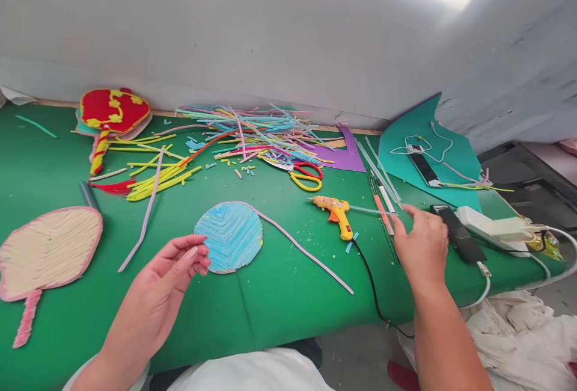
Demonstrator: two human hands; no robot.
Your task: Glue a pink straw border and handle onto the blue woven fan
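Observation:
My left hand [174,274] lies palm up with its fingers loosely apart, and its fingertips touch the left edge of a round light-blue woven disc [229,234]. A long pink strip [306,249] trails from the disc to the right. My right hand [421,243] reaches to the right of a yellow-orange glue gun [336,210]. Its thumb and forefinger pinch the end of a thin clear glue stick [372,210] that points toward the gun. Several more sticks [383,192] lie just beyond that hand.
On the green table [270,295] lie a cream leaf-shaped fan [45,252], a red and yellow fan [112,111], a heap of coloured strips [252,132], scissors [304,177], teal foam with a phone [424,168], and a white power strip [491,228]. The glue gun's black cord [374,289] runs off the front edge.

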